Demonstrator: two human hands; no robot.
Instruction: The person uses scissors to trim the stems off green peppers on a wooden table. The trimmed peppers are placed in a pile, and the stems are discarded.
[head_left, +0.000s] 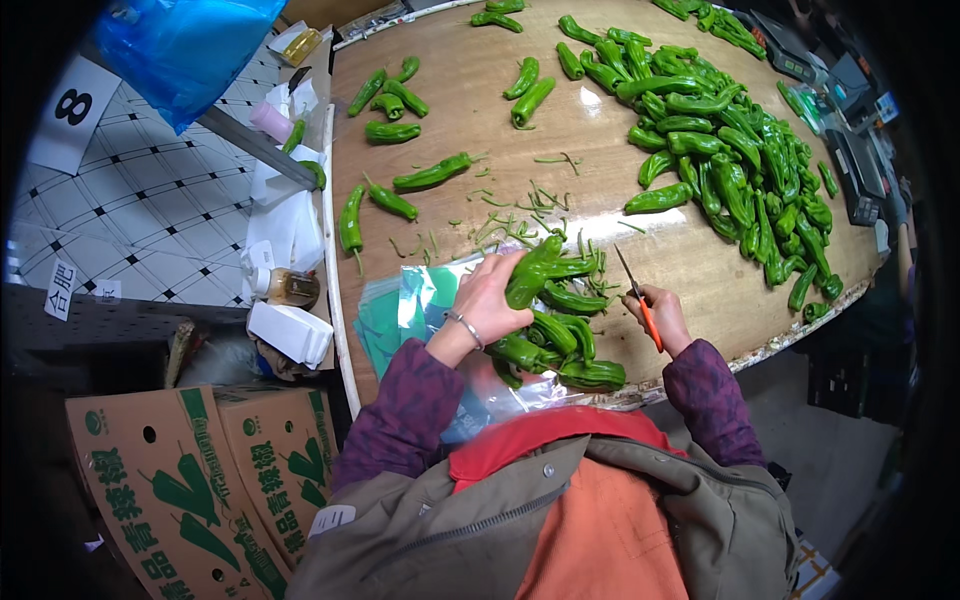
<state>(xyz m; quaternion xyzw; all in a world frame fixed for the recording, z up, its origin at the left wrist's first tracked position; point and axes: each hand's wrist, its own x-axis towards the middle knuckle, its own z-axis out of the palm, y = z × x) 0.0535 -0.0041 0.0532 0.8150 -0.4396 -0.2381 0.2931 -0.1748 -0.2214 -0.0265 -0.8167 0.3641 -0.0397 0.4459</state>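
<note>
My left hand is closed around a green pepper, possibly more than one. Under and beside it, several more green peppers lie together near the table's front edge. In my right hand is a pair of scissors with an orange handle; its blades point away from me, toward the middle of the table. Cut green stems are scattered beyond my left hand. Printed plastic bags lie flat beneath the near peppers and my left wrist.
A large heap of green peppers covers the table's right side. Loose peppers lie at the left. Weighing scales stand along the far right. Beyond the left edge are a jar, papers and a blue plastic bag. Cardboard boxes stand below.
</note>
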